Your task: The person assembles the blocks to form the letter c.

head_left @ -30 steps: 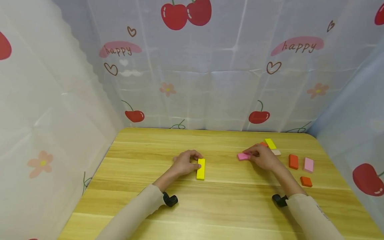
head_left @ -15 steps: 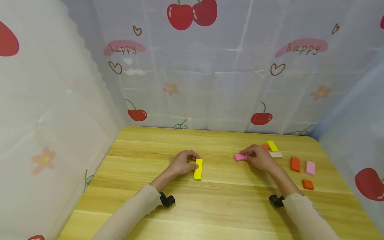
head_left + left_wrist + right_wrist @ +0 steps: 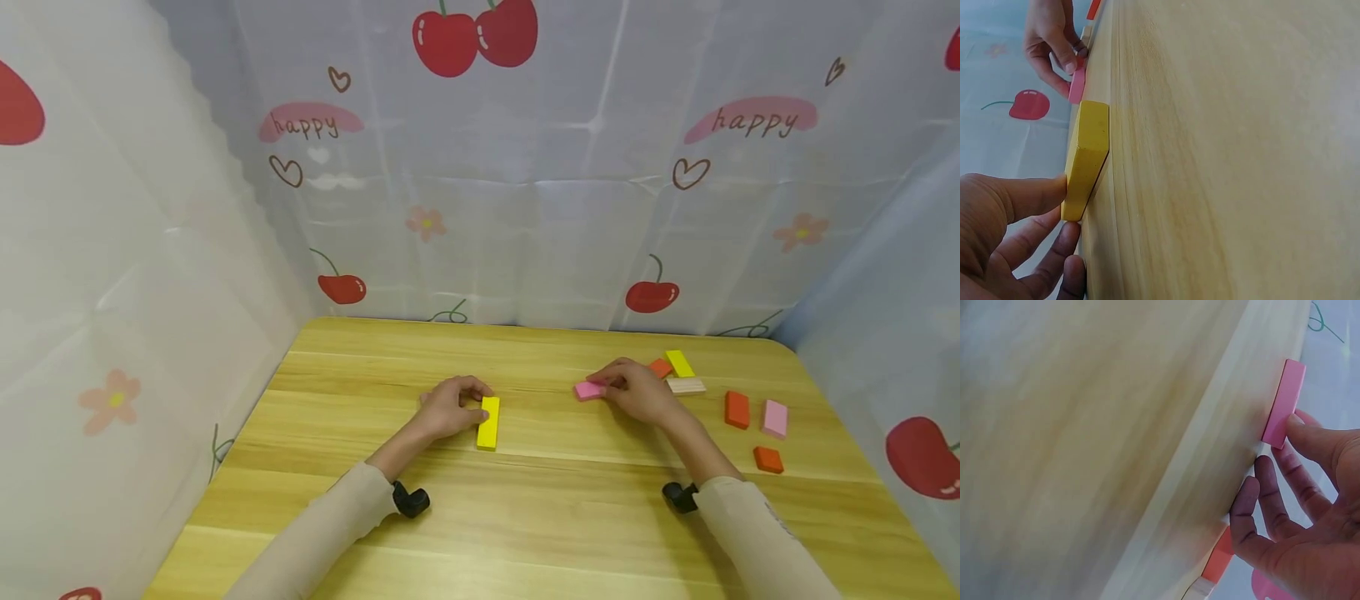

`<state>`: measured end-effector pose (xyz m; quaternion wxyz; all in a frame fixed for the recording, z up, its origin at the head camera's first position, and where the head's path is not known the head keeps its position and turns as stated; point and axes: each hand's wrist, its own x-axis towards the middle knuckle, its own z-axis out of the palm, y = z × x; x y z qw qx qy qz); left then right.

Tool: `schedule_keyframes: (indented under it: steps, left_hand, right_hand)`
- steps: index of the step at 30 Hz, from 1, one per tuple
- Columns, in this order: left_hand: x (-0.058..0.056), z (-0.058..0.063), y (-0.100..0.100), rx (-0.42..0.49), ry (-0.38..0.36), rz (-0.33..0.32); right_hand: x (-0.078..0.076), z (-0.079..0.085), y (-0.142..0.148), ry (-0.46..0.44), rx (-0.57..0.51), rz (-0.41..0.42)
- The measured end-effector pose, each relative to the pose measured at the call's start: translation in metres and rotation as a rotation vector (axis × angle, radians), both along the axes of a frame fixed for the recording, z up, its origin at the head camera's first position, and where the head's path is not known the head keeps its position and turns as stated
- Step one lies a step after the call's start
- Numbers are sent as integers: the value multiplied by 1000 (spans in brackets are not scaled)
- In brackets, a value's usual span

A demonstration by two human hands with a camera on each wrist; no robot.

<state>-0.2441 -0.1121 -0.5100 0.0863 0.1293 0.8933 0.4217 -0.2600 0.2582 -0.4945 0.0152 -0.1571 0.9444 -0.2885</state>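
Observation:
On the wooden table (image 3: 570, 500), my left hand (image 3: 448, 408) pinches a long yellow block (image 3: 488, 432) between thumb and fingers. The left wrist view shows the thumb on one side of the yellow block (image 3: 1088, 150) and fingertips under its near end. To the right, my right hand (image 3: 639, 392) pinches a pink block (image 3: 587, 392) at its right end. In the right wrist view the pink block (image 3: 1285, 403) lies along the tabletop, with the other fingers loosely bent beside it. A pale pinkish bit (image 3: 423, 397) peeks out behind the left hand, mostly hidden.
Right of the right hand lie an orange block (image 3: 660, 367), a yellow block (image 3: 680, 363) and a plain wood block (image 3: 686, 387). Farther right are a red-orange block (image 3: 737, 410), a light pink block (image 3: 775, 418) and a small orange block (image 3: 768, 459). A cherry-print curtain (image 3: 480, 242) hangs behind.
My right hand has slid leftward with the pink block, uncovering more of the plain wood and orange blocks. My left hand and the yellow block have shifted slightly left.

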Motion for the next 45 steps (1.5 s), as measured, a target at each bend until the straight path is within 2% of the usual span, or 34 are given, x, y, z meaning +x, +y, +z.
schedule_keyframes:
  steps: [13,24,36,45]
  left_hand:
    - [-1,-3,-5,-1,25,25]
    - [1,-4,-6,13,2,23]
    - [0,-4,-10,18,-8,22]
    - [1,-4,-13,15,-4,22]
  right_hand:
    - [-13,0,-20,-6,-26,44]
    - [-15,-1,-31,-38,-37,45]
    - [-22,-1,-49,8,-46,101]
    - [-27,-1,-60,-2,-38,104]
